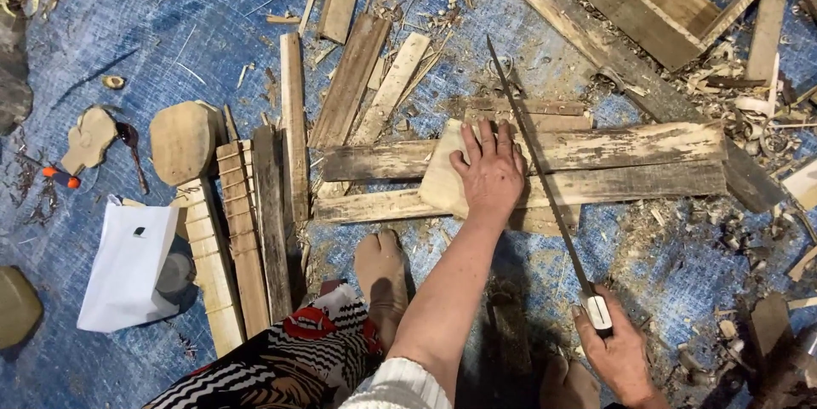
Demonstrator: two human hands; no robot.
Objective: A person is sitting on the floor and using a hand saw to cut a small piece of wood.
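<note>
My left hand [488, 172] lies flat, fingers spread, on a pale flat wooden piece [442, 175] that rests across weathered planks [630, 149] on the blue tarp floor. My right hand [617, 356] grips the white handle of a long thin saw blade [532, 149]. The blade runs up and to the left, its edge set along the right side of the pale piece, just right of my left fingers. My bare foot [383, 277] presses near the lower plank.
Several wooden slats [255, 230] lie side by side at the left, beside a rounded wooden cut-out [183, 141] and a white paper bag [128, 264]. An open wooden box frame [655, 0] sits top right. Shavings and offcuts [749, 94] litter the right side.
</note>
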